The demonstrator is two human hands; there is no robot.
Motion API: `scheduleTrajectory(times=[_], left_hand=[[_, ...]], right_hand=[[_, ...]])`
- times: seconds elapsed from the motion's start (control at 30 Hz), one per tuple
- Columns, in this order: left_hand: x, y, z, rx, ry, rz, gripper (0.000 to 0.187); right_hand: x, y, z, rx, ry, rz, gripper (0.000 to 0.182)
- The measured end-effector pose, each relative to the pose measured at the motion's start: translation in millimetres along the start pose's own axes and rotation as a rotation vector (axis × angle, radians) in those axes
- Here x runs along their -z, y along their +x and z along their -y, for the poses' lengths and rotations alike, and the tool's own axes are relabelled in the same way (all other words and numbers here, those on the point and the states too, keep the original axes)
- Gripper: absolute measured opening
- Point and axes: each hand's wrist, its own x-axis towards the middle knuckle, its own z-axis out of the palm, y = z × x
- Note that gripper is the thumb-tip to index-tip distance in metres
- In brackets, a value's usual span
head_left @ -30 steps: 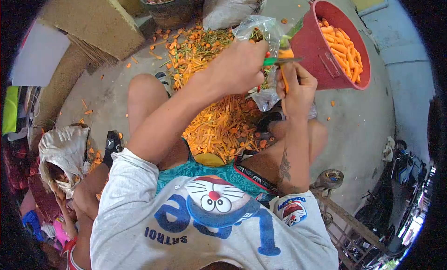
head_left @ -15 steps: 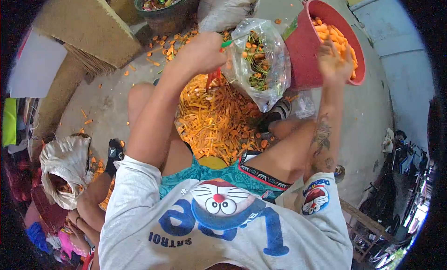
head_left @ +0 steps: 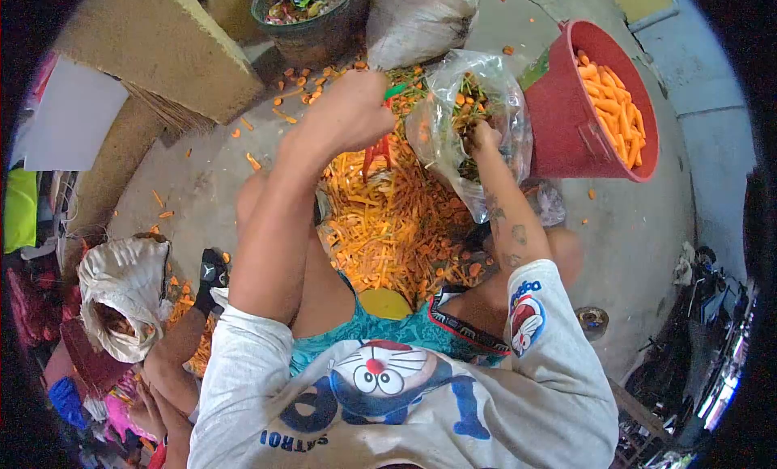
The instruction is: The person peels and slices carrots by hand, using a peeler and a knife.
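Observation:
My left hand (head_left: 356, 105) is closed round a tool with a green end (head_left: 395, 90). Below that hand a red item (head_left: 377, 155) shows over a heap of orange peelings (head_left: 388, 218). My right hand (head_left: 483, 137) reaches into a clear plastic bag (head_left: 518, 117), among carrot pieces with green stalks (head_left: 468, 95). Its fingertips are hidden there, so its grip cannot be made out. To the right of the bag, a tilted red bucket (head_left: 558, 121) holds peeled carrots (head_left: 617, 113).
A white sack (head_left: 421, 24) and a dark bin (head_left: 299, 36) of waste stand at the back. Carrot bits lie on the floor (head_left: 202, 186). Another person's leg (head_left: 174, 356) and an open sack (head_left: 121, 279) are at lower left. A yellow object (head_left: 384, 304) lies between my knees.
My right hand has moved from the bucket's opening leftward and down into the plastic bag. My left hand stays closed on the tool. The view has shifted slightly.

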Motion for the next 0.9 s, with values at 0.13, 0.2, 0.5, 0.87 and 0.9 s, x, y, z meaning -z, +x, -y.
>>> scheduleTrajectory(times=[0.13,0.2,0.5,0.87,0.9], left_hand=[[-2.2,5.2,6.7,-0.03,0.007,0.003,0.028],[-5.6,8.1,12.0,-0.015,0.011,0.001,0.029],[-13.4,10.5,12.1,-0.02,-0.029,-0.036,0.031],[-12.1,-13.7,-19.5,-0.194,-0.139,-0.246,0.022],[-12.4,-14.9,-25.4,-0.182,-0.132,-0.252,0.022]], right_hand=[[0.5,-8.2,8.9,-0.001,-0.212,-0.079,0.026],[-1.2,0.9,-0.2,0.153,-0.288,-0.113,0.031],[0.6,-240.6,80.7,-0.028,0.391,0.424,0.038],[55.8,-295.5,138.9,0.48,0.283,0.718,0.037],[54.3,-295.6,134.6,0.6,0.191,0.64,0.036]])
